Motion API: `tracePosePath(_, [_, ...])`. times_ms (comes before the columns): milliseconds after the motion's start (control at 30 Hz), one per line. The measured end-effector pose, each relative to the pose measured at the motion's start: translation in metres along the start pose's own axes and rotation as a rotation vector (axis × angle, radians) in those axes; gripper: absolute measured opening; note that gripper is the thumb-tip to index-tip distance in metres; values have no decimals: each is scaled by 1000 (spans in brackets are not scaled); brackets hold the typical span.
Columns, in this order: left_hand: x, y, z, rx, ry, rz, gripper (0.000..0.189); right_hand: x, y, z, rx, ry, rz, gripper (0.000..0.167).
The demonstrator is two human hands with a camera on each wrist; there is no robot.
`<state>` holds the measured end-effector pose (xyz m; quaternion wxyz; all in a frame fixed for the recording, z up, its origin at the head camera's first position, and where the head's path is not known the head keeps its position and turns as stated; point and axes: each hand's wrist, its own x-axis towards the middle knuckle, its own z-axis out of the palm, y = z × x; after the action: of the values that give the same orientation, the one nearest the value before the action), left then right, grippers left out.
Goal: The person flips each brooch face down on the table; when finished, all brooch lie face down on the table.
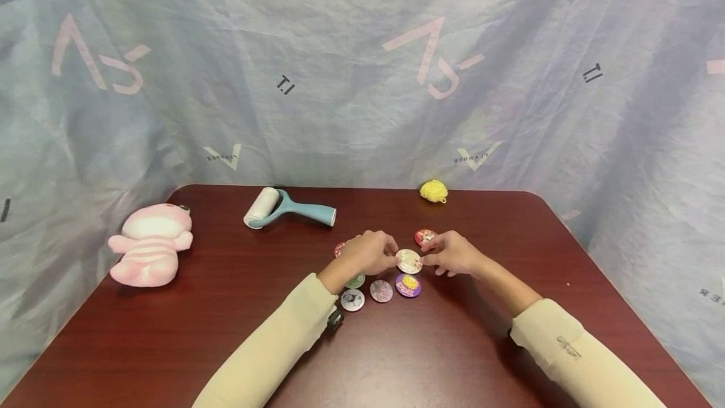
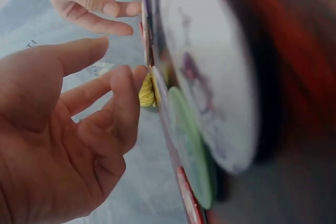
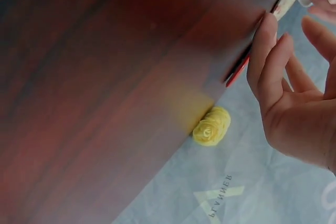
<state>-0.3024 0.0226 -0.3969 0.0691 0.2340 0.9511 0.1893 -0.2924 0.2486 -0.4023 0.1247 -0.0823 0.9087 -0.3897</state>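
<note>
A round cream badge lies flat on the table between the two hands. At its left edge are the fingertips of my left hand; in the left wrist view the thumb stands apart from the loosely bent fingers. My right hand has its fingertips at the badge's right edge, and its thumb is also apart from the fingers in the right wrist view. Around them lie a purple badge, a pinkish badge, a white badge, a green badge and a red badge. Another red badge is partly hidden behind the left hand.
A pink plush toy lies at the table's left edge. Farther back are a lint roller with a blue handle and a yellow mesh puff. A grey printed cloth hangs behind the dark red table.
</note>
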Motion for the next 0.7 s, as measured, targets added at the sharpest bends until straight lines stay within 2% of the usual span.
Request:
tracePosePath(267, [5,5,4,24,-11,-31,24,4,-2,4,29,9,-1,41])
tracePosePath(500, [10,7,4,2,-21,-76,23,8,-3,9,-6,33,21,39])
tracePosePath(700, [13,7,6,-21,-42,-104,25,10,-3,11,-35,23,27,44])
